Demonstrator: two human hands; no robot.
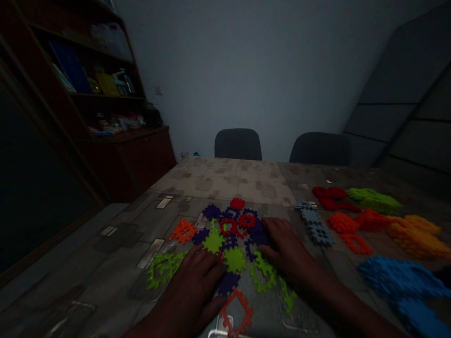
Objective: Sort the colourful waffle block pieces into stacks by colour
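A scatter of flat interlocking plastic pieces (230, 234) in purple, green, red and orange lies on the patterned table (229, 180) before me. My left hand (197, 286) rests palm down on the near side of the scatter, fingers stretched toward a green piece (235, 259). My right hand (287, 249) lies flat on the right side of the scatter, fingers spread over purple pieces (259, 233). Neither hand grips anything. An orange open-frame piece (235, 312) lies just below my left hand. The room is dim.
Sorted heaps sit to the right: grey-blue (315, 225), red (331, 196), green (373, 198), orange (352, 227), yellow-orange (417, 237) and blue (401, 281). Two dark chairs (238, 144) stand at the far edge. A wooden shelf cabinet (105, 117) fills the left.
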